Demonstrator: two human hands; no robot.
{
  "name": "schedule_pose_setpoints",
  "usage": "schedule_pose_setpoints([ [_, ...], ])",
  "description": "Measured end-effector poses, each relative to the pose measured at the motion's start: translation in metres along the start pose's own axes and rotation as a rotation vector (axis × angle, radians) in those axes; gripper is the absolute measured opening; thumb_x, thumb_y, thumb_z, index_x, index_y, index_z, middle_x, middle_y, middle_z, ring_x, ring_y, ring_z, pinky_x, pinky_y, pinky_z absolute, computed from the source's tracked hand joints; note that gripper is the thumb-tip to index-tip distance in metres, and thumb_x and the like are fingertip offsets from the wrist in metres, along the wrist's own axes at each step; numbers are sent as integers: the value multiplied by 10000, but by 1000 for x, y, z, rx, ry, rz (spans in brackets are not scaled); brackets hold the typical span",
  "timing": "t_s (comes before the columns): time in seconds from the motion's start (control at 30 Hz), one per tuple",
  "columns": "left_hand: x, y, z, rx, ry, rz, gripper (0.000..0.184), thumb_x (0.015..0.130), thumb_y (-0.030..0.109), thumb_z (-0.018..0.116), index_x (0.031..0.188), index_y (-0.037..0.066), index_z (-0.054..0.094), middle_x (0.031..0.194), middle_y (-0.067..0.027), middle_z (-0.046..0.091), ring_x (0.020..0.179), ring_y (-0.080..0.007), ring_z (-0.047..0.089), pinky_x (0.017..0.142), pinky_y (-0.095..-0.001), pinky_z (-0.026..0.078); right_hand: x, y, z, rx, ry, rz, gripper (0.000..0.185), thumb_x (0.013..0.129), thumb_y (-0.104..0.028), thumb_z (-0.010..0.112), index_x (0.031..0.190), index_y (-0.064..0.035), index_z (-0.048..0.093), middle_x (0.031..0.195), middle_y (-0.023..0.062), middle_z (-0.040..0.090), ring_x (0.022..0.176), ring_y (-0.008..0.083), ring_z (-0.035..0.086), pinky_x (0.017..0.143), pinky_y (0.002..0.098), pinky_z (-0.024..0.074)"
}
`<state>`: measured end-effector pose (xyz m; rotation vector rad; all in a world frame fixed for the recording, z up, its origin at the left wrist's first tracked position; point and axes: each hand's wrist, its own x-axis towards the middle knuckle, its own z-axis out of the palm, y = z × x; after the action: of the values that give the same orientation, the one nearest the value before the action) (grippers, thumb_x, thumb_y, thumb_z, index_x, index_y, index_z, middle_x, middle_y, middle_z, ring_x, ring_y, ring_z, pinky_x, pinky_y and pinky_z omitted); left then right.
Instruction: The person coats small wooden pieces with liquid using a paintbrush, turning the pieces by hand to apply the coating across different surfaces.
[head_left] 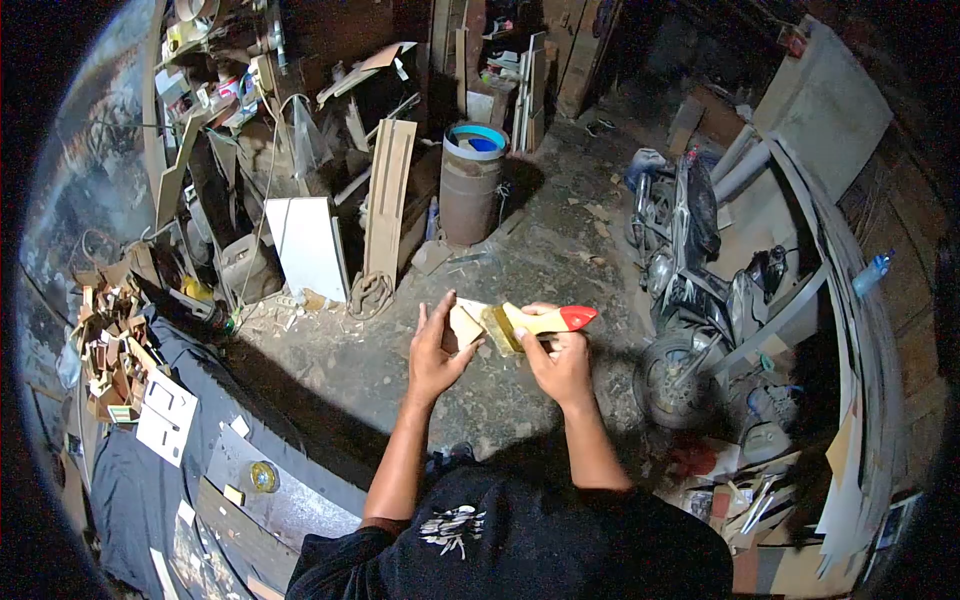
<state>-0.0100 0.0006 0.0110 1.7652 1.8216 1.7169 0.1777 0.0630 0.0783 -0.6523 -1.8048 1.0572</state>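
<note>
My right hand (560,368) grips a flat paintbrush (545,322) with a pale yellow handle and a red end. The brush head points left, with a gold-coloured band showing. My left hand (434,355) holds a small light-coloured block (465,326), apparently wood, between thumb and fingers. The bristles meet or lie very close to the block's right side; contact is hard to make out. Both hands are raised over the floor in front of my body.
At lower left, a dark-covered table (330,478) bears a small jar (263,477), a white cutout sheet (167,415) and a heap of wood scraps (110,350). Ahead stand a barrel (470,195) and leaning boards (389,200). A motorcycle (685,250) is at right.
</note>
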Motion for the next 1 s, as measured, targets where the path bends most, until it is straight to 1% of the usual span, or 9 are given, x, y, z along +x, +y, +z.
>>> schedule_pose_setpoints([
  [0.13, 4, -2, -4, 53, -8, 0, 897, 696, 153, 826, 1468, 56, 380, 1344, -166, 584, 1250, -325, 558, 1172, -595, 144, -6, 8, 2, -4, 34, -26, 267, 886, 37, 648, 1144, 51, 584, 1078, 84, 639, 953, 132, 632, 817, 260, 515],
  [0.2, 4, -4, -8, 95, 35, -22, 909, 686, 187, 832, 1466, 61, 382, 1338, -161, 589, 1290, -311, 526, 1171, -621, 43, -8, 7, -2, -35, -35, -21, 214, 881, 37, 642, 1091, 58, 609, 1069, 90, 641, 954, 137, 634, 820, 266, 518],
  [0.33, 1, -7, -10, 232, 2, 0, 907, 686, 212, 814, 1466, 68, 376, 1366, -131, 575, 1372, -318, 435, 1137, -667, -66, -9, 2, -7, -121, -63, 59, 199, 875, 44, 641, 1073, 64, 619, 1078, 95, 643, 974, 140, 633, 832, 267, 517],
  [0.43, -1, 5, -5, 210, -56, 111, 884, 683, 188, 803, 1457, 67, 394, 1386, -121, 560, 1378, -329, 426, 1140, -666, -63, -6, -1, 2, -125, -11, 39, 209, 877, 46, 638, 1084, 61, 620, 1081, 98, 649, 976, 140, 636, 820, 269, 522],
  [0.53, -3, 6, 0, 207, -54, 69, 854, 686, 170, 789, 1446, 67, 412, 1404, -112, 546, 1375, -331, 428, 1140, -667, -66, -2, 13, 11, -28, 138, -131, 208, 878, 42, 639, 1085, 64, 621, 1068, 104, 668, 938, 141, 652, 788, 272, 532],
  [0.63, -2, 0, -4, 250, 23, 61, 842, 690, 172, 785, 1442, 66, 421, 1400, -110, 551, 1369, -322, 438, 1139, -669, -64, -6, 7, 2, -203, 58, -80, 255, 878, 48, 635, 1129, 69, 595, 1064, 107, 669, 941, 143, 653, 808, 267, 526],
  [0.77, -3, 0, -7, 253, 47, 42, 832, 706, 195, 774, 1444, 68, 412, 1386, -117, 560, 1366, -314, 444, 1135, -676, -67, -6, 4, -1, -215, 19, -12, 293, 887, 32, 640, 1169, 66, 569, 1058, 103, 672, 937, 137, 651, 812, 265, 523],
  [0.87, -4, 12, 0, 242, -98, 105, 864, 716, 198, 764, 1470, 70, 362, 1415, -115, 530, 1378, -311, 424, 1132, -680, -73, -6, 22, 7, 6, 122, 13, 258, 912, 19, 624, 1162, 51, 567, 1088, 81, 639, 985, 133, 627, 847, 268, 506],
  [1.0, -4, 4, -1, 258, -27, 72, 869, 701, 195, 773, 1463, 67, 378, 1416, -117, 529, 1375, -316, 427, 1137, -675, -57, -5, 23, 2, 12, 24, -99, 231, 918, 20, 613, 1141, 51, 566, 1158, 103, 588, 1054, 151, 588, 907, 280, 477],
])
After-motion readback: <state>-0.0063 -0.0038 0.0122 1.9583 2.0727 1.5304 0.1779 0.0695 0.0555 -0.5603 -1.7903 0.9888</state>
